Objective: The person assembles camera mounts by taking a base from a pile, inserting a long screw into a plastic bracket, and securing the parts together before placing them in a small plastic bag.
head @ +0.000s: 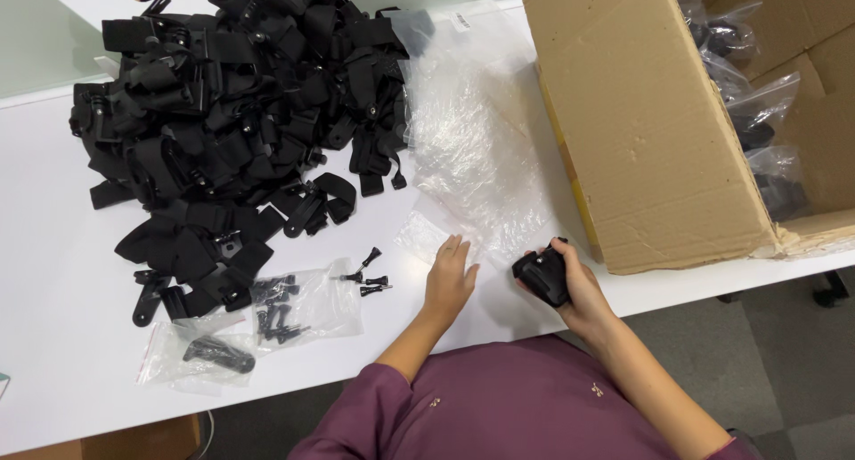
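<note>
The right hand (574,286) is curled tight around a black strap mount (541,277) at the table (53,273) edge, just beside the cardboard box (641,130); the left hand (448,277) lies flat, fingers spread and empty, likely pinning a clear plastic bag (476,148); the heap of black straps (236,113) sits well apart.

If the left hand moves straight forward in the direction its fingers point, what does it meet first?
Probably the small clear bag lying flat just beyond the left hand; its fingertips look almost on the edge already.
</note>
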